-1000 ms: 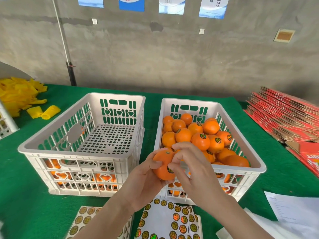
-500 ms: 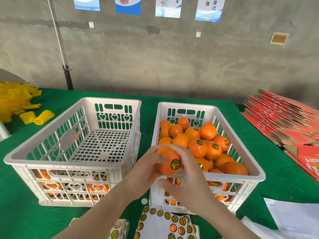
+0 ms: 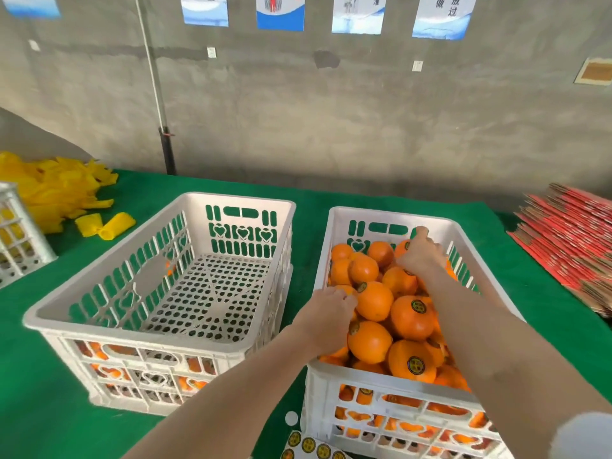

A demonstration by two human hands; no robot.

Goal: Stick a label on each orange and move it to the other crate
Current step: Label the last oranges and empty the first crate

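Observation:
The right white crate (image 3: 334,376) is piled with oranges, many bearing round dark-and-gold labels, such as the orange (image 3: 412,318). My left hand (image 3: 326,309) is inside this crate by its left wall, fingers curled over a partly hidden orange (image 3: 344,289) and touching a labelled orange (image 3: 376,301). My right hand (image 3: 420,256) reaches to the crate's far end, thumb up, fingers bent down over the oranges there; whether it holds one is hidden. The left white crate (image 3: 99,283) holds nothing on top. A label sheet (image 3: 309,445) lies at the bottom edge.
Both top crates sit on lower crates with oranges (image 3: 195,364) showing through the slots. Yellow foam nets (image 3: 56,190) are heaped at far left beside another white crate (image 3: 16,233). Flat red cartons (image 3: 569,246) are stacked at right. Green cloth (image 3: 43,409) covers the table.
The orange held by both hands in front of the right crate has gone into that crate with my left hand. My right hand left it and reached to the crate's far end.

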